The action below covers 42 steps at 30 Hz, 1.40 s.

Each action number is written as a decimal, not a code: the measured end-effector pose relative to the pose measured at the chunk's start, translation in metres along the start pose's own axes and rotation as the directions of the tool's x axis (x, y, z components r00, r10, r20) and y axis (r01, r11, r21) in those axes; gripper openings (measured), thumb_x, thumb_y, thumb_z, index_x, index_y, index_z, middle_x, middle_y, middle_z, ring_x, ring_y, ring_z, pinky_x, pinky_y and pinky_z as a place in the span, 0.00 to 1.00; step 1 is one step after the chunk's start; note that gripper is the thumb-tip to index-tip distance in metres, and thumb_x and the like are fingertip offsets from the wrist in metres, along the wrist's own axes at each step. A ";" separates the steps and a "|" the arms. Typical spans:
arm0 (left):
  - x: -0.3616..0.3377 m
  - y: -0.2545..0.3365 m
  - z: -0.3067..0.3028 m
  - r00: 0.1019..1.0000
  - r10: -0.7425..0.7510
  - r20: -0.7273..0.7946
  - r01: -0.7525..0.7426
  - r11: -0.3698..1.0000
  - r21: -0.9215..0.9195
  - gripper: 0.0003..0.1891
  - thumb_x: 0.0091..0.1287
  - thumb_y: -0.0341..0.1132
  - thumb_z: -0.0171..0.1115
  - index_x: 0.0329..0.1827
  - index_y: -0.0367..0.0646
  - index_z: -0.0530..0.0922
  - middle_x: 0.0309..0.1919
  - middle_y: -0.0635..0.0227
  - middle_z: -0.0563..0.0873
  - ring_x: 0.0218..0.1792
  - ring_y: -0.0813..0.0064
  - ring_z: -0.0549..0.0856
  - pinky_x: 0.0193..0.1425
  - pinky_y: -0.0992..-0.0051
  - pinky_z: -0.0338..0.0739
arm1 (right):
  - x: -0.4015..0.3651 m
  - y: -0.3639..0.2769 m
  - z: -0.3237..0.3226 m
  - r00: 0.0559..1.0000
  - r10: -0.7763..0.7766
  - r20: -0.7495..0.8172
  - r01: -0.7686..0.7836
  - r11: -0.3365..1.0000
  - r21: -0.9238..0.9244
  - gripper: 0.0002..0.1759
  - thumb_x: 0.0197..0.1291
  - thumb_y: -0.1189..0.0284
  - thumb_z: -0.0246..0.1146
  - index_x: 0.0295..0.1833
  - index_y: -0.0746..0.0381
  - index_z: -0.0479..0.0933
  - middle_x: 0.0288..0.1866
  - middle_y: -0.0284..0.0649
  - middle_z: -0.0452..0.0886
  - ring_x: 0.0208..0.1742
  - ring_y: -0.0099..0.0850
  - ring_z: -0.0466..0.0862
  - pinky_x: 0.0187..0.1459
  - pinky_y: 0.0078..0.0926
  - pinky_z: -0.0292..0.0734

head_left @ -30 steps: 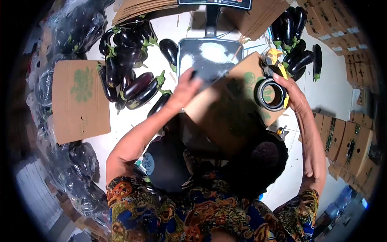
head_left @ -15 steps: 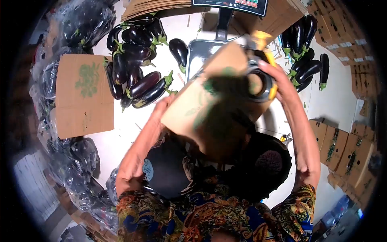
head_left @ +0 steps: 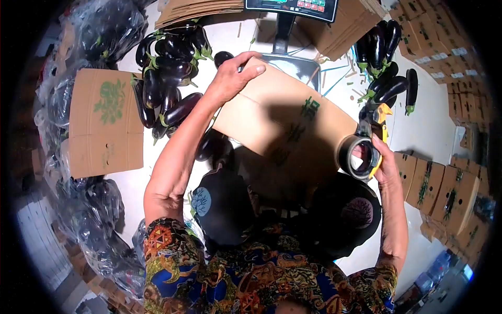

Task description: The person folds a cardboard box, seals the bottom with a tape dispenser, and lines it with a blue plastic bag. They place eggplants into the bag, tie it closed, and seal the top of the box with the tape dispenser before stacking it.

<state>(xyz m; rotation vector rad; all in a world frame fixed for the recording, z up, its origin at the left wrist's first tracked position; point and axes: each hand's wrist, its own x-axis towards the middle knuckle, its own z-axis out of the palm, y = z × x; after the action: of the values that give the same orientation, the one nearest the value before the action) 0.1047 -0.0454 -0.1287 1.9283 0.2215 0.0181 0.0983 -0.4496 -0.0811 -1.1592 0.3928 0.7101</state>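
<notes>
A cardboard box (head_left: 287, 110) with green printed characters lies slanted across my lap, partly in shadow. My left hand (head_left: 235, 78) grips its upper left corner, thumb on the cardboard face. At the box's right end my right hand (head_left: 385, 162) is closed round a yellow tape dispenser (head_left: 383, 137), whose dark tape roll (head_left: 359, 157) touches or nearly touches the cardboard. Behind the box stands a scale (head_left: 293, 67) with its display (head_left: 293, 8) at the top. Several eggplants (head_left: 170, 68) lie on the white floor to the left.
A flat cardboard piece (head_left: 107, 125) lies at the left beside plastic-wrapped eggplants (head_left: 99, 204). More eggplants (head_left: 389, 89) are at the right. Flat cardboard stacks (head_left: 345, 26) flank the scale display. Cardboard boxes (head_left: 439, 191) line the right side.
The box has turned, its left end rising and its right end dropping. My left hand has moved up with the left end; my right hand and the dispenser have moved down and right.
</notes>
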 end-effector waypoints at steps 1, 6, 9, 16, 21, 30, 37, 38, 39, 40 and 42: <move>0.012 -0.006 0.000 0.998 -0.060 0.032 0.060 0.998 -0.026 0.16 0.67 0.46 0.59 0.46 0.42 0.81 0.36 0.70 0.83 0.40 0.78 0.79 0.47 0.75 0.74 | 0.004 -0.001 0.000 1.000 -0.001 0.015 0.001 1.000 -0.008 0.22 0.64 0.67 0.61 0.53 0.77 0.72 0.42 0.52 0.83 0.42 0.36 0.87 0.49 0.33 0.86; 0.055 -0.039 0.001 0.942 -0.330 0.065 0.330 0.866 -0.377 0.13 0.69 0.41 0.56 0.45 0.39 0.79 0.33 0.69 0.82 0.33 0.79 0.78 0.38 0.76 0.74 | -0.001 -0.016 0.021 0.997 -0.010 -0.077 -0.008 0.973 -0.229 0.24 0.62 0.66 0.63 0.54 0.76 0.71 0.42 0.48 0.83 0.40 0.32 0.87 0.42 0.26 0.88; 0.045 -0.045 0.009 0.946 -0.311 -0.085 0.278 0.920 -0.277 0.20 0.71 0.47 0.55 0.55 0.40 0.76 0.44 0.63 0.82 0.42 0.75 0.79 0.46 0.73 0.76 | -0.018 -0.033 0.041 0.986 -0.131 -0.105 0.060 0.858 -0.510 0.28 0.55 0.63 0.68 0.58 0.66 0.70 0.44 0.37 0.80 0.41 0.26 0.82 0.41 0.22 0.80; -0.008 -0.015 0.008 0.980 -0.197 0.040 0.201 0.947 -0.250 0.27 0.72 0.56 0.49 0.60 0.42 0.77 0.53 0.59 0.82 0.54 0.67 0.79 0.60 0.72 0.71 | -0.005 -0.036 0.107 0.934 -0.304 0.188 0.340 0.594 -0.729 0.33 0.50 0.62 0.71 0.60 0.63 0.69 0.50 0.35 0.76 0.49 0.25 0.74 0.55 0.25 0.69; -0.030 0.015 0.004 0.911 0.303 -0.281 -0.276 0.952 0.132 0.21 0.73 0.46 0.49 0.54 0.36 0.78 0.43 0.57 0.83 0.48 0.69 0.81 0.56 0.72 0.74 | 0.006 -0.022 0.137 0.861 -0.373 0.347 0.462 0.284 -0.840 0.31 0.47 0.58 0.76 0.48 0.63 0.68 0.37 0.41 0.80 0.37 0.29 0.80 0.42 0.29 0.76; -0.057 0.068 -0.002 0.947 0.045 0.318 0.187 0.728 -0.660 0.20 0.73 0.47 0.50 0.47 0.36 0.79 0.37 0.71 0.82 0.39 0.81 0.78 0.50 0.79 0.71 | 0.005 -0.019 0.178 0.847 -0.318 0.425 0.469 0.071 -0.880 0.31 0.47 0.58 0.76 0.44 0.63 0.65 0.34 0.48 0.81 0.35 0.39 0.82 0.41 0.35 0.77; -0.065 0.036 0.003 0.957 0.072 0.281 0.161 0.675 -0.720 0.14 0.72 0.40 0.53 0.39 0.37 0.79 0.32 0.73 0.82 0.33 0.83 0.77 0.40 0.81 0.72 | 0.007 -0.013 0.185 0.824 -0.312 0.472 0.478 -0.065 -0.876 0.33 0.47 0.57 0.76 0.45 0.65 0.64 0.32 0.52 0.78 0.35 0.49 0.81 0.39 0.41 0.76; -0.066 0.033 0.001 0.957 0.091 0.276 0.137 0.695 -0.706 0.13 0.72 0.39 0.53 0.37 0.37 0.78 0.31 0.73 0.82 0.32 0.84 0.77 0.40 0.81 0.73 | 0.007 -0.013 0.187 0.820 -0.302 0.487 0.478 -0.107 -0.872 0.32 0.47 0.58 0.75 0.45 0.65 0.64 0.32 0.53 0.79 0.35 0.50 0.81 0.39 0.41 0.77; -0.067 0.032 0.001 0.968 0.079 0.238 0.107 0.729 -0.676 0.13 0.71 0.39 0.53 0.36 0.38 0.78 0.31 0.73 0.81 0.32 0.84 0.77 0.39 0.82 0.72 | 0.006 -0.013 0.188 0.816 -0.292 0.499 0.476 -0.149 -0.866 0.32 0.48 0.58 0.75 0.45 0.65 0.64 0.32 0.53 0.79 0.36 0.50 0.81 0.39 0.42 0.77; -0.068 0.038 -0.002 0.977 0.069 0.201 0.078 0.761 -0.644 0.12 0.71 0.38 0.53 0.35 0.38 0.78 0.30 0.74 0.81 0.31 0.84 0.77 0.38 0.82 0.72 | 0.004 -0.014 0.191 0.821 -0.279 0.499 0.473 -0.159 -0.867 0.32 0.48 0.58 0.75 0.45 0.65 0.64 0.32 0.53 0.79 0.36 0.51 0.82 0.38 0.42 0.77; -0.068 0.044 -0.006 0.990 0.071 0.120 0.013 0.808 -0.589 0.11 0.70 0.37 0.53 0.34 0.39 0.77 0.29 0.74 0.80 0.30 0.85 0.76 0.36 0.82 0.71 | -0.001 -0.018 0.200 0.829 -0.255 0.497 0.465 -0.177 -0.867 0.31 0.49 0.57 0.75 0.44 0.65 0.64 0.32 0.54 0.79 0.36 0.53 0.82 0.37 0.43 0.77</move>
<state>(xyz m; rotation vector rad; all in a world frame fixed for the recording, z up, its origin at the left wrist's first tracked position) 0.0439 -0.0661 -0.0794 1.2987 0.0772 -0.0232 0.0947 -0.2682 0.0057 -2.5259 -0.9012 0.4473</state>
